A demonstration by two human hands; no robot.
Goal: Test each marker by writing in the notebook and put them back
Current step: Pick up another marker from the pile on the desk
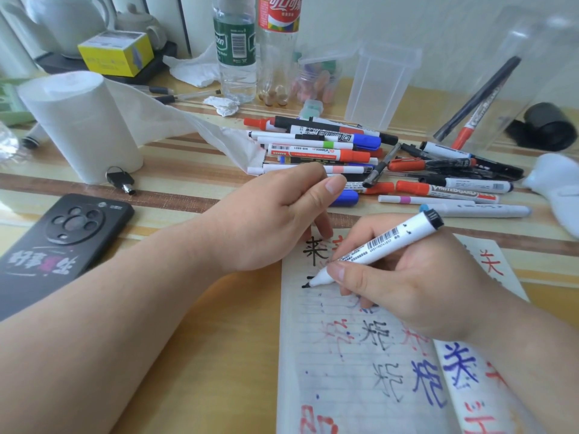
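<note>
While the notebook (344, 371) lies open at the lower right of the frame on the tabletop (203, 339), its lined page marked with black, blue and red characters, the right hand (416, 292) grips a white marker (382, 242), fingers pinched round the barrel, black tip touching the page. Just beyond, the left hand (266, 220) rests at the notebook's top edge, fingers curled, one fingertip on the paper; whether they hold anything cannot be told. A black phone (56, 239) lies at left. Farther back a heap of markers (329, 148) sprawls mid-frame, a tissue roll (78, 126) to its left, a clear container (379, 86) behind.
</note>
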